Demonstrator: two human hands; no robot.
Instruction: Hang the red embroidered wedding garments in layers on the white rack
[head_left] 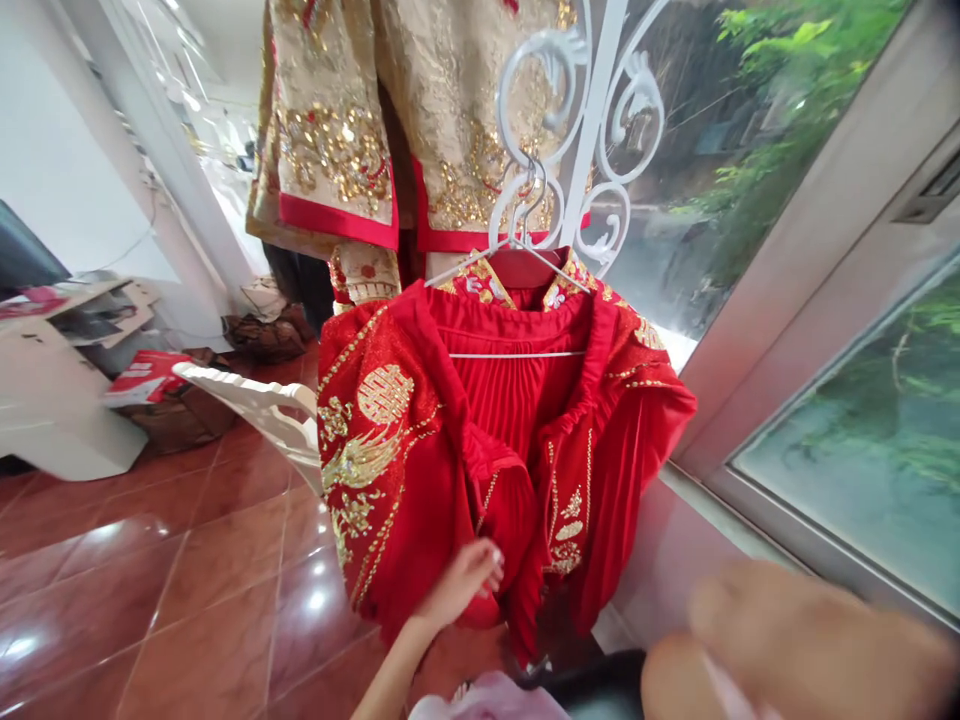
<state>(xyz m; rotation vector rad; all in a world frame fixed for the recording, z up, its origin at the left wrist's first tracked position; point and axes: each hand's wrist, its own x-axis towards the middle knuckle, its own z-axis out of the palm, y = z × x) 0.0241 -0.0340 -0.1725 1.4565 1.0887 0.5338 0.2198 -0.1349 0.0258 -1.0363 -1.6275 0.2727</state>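
Observation:
A red skirt (pixel 427 510) with pleats, gold embroidery and a gathered waistband hangs in front of me on a thin wire hanger (pixel 517 354). Behind it shows the gold-embroidered collar of another red garment (pixel 480 280), mostly covered. My left hand (pixel 469 575) is at the lower front of the skirt, its fingers curled against the red cloth; the cloth between them is partly hidden. Close to the camera at the lower right, my right hand (pixel 795 625) is smeared by motion, apart from the skirt, and its fingers cannot be made out.
A white scrollwork rack (pixel 581 130) carries the hangers. Cream-and-gold sequined garments (pixel 330 130) hang behind. A window (pixel 847 420) stands to the right. At left are a white chair (pixel 262 400), a white desk (pixel 67 380) and bags (pixel 180 410) on the tiled floor (pixel 210 540).

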